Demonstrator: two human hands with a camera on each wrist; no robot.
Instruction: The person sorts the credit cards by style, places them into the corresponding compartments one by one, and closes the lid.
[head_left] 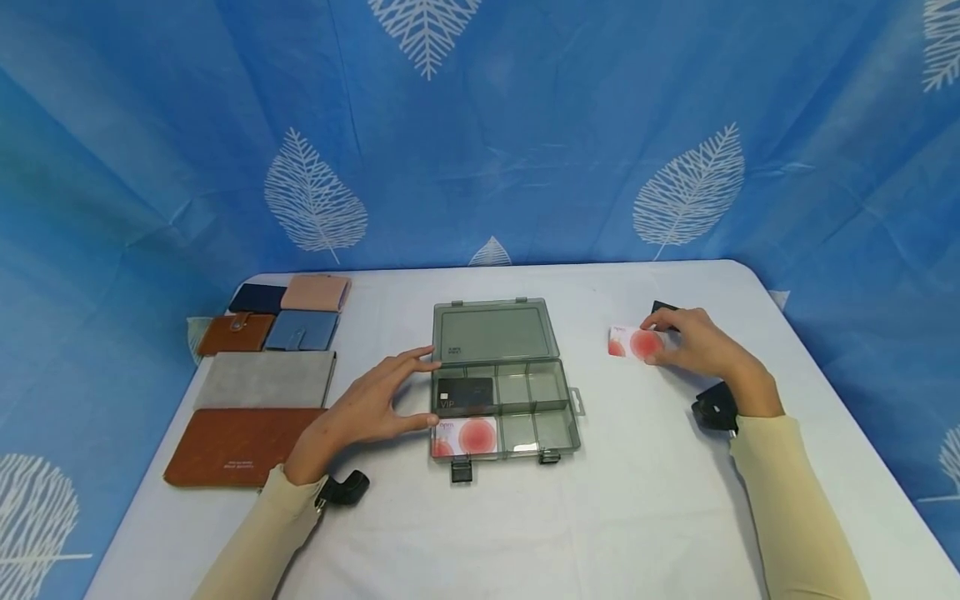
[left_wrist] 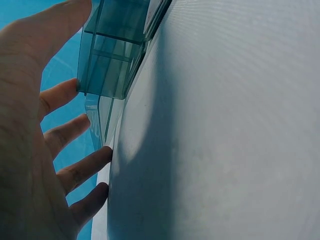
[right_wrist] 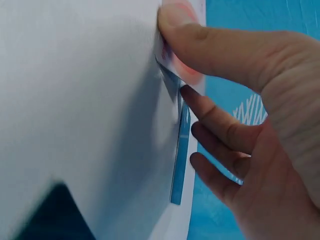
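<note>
A grey see-through compartment box lies open mid-table, lid folded back. Inside it lie a black card and a white card with a red circle. My left hand rests with straight spread fingers against the box's left side. To the right, my right hand pinches another white card with a red circle between thumb and fingers, lifting its edge off the table. A dark card lies just behind that hand.
Several wallets sit at the left: navy, pink, brown, blue, a long grey one and a long brown one. The white table is ringed by a blue leaf-print curtain.
</note>
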